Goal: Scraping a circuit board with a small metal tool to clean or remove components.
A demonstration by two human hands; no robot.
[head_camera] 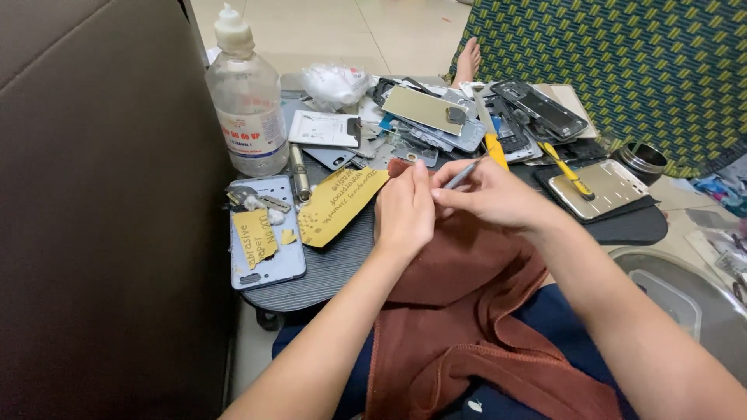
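Here right hand [490, 194] pinches tweezers [464, 174].

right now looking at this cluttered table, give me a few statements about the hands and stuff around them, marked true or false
1. The right hand holds a thin grey tool. True.
2. A green cloth lies under both hands. False: the cloth is reddish brown.
3. The clear plastic bottle stands upright at the table's left side. True.
4. The left hand grips a yellow-handled screwdriver. False: the yellow-handled screwdriver lies on a phone back cover, apart from both hands.
5. Pieces of yellow abrasive paper lie left of the left hand. True.
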